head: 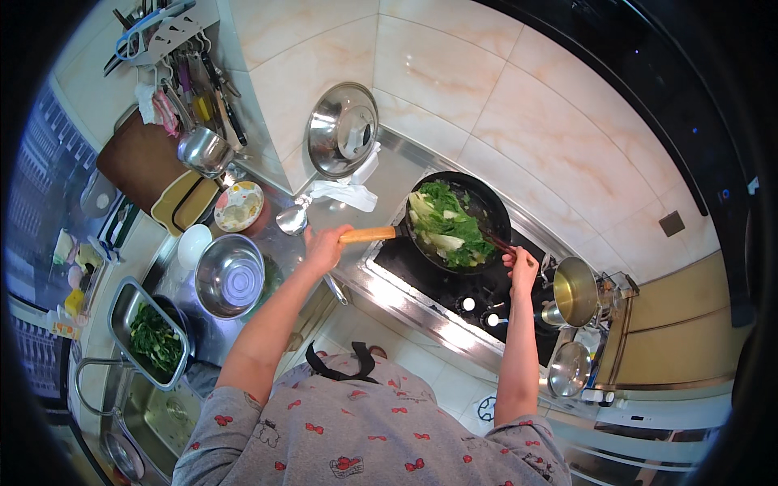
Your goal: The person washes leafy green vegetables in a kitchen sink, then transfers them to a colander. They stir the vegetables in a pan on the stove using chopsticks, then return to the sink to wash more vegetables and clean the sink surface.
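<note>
My left hand point(325, 248) grips the wooden handle point(369, 234) of a black frying pan point(495, 212), which sits on the black gas stove. Green leafy vegetables point(450, 226) with pale stems lie in the pan, mostly toward its left side. Held in my right hand point(521, 268) are dark chopsticks point(499, 243), whose far ends reach into the pan at the right edge of the greens. A metal ladle point(292, 220) rests on the counter just left of my left hand, its shaft partly hidden behind that hand.
Right of the stove stands a pot of yellowish liquid point(574, 291). A domed lid point(342, 130) leans on the wall. To the left are a steel bowl point(230, 276), a white bowl point(195, 246), a patterned bowl point(239, 206) and a metal tray of greens point(149, 333) near the sink point(161, 419).
</note>
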The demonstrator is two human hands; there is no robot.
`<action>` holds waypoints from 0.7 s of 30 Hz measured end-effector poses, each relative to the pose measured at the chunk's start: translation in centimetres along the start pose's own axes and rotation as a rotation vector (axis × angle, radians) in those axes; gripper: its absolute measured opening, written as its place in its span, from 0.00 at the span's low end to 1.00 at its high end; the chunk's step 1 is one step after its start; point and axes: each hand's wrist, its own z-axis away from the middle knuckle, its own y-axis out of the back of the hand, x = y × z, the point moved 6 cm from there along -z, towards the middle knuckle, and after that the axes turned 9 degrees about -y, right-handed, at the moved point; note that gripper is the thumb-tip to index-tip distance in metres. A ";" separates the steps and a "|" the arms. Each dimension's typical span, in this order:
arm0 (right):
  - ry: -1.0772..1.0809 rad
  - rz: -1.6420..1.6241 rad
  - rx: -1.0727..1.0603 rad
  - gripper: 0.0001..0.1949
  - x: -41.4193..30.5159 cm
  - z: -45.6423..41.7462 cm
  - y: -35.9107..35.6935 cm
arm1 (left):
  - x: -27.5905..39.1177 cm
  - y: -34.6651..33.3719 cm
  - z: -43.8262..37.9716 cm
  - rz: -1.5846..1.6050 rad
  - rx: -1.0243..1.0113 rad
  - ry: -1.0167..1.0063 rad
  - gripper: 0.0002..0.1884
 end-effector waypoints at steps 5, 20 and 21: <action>0.284 0.341 0.054 0.13 -1.3 6.0 -2.0 | -0.2 0.0 0.0 0.012 0.046 -0.027 0.20; 0.814 0.717 0.036 0.05 -5.4 13.7 -4.3 | -0.2 0.1 0.0 0.010 0.058 -0.024 0.20; 0.718 0.673 0.043 0.05 -5.7 12.4 -3.5 | -0.2 0.1 0.1 0.006 0.037 -0.016 0.20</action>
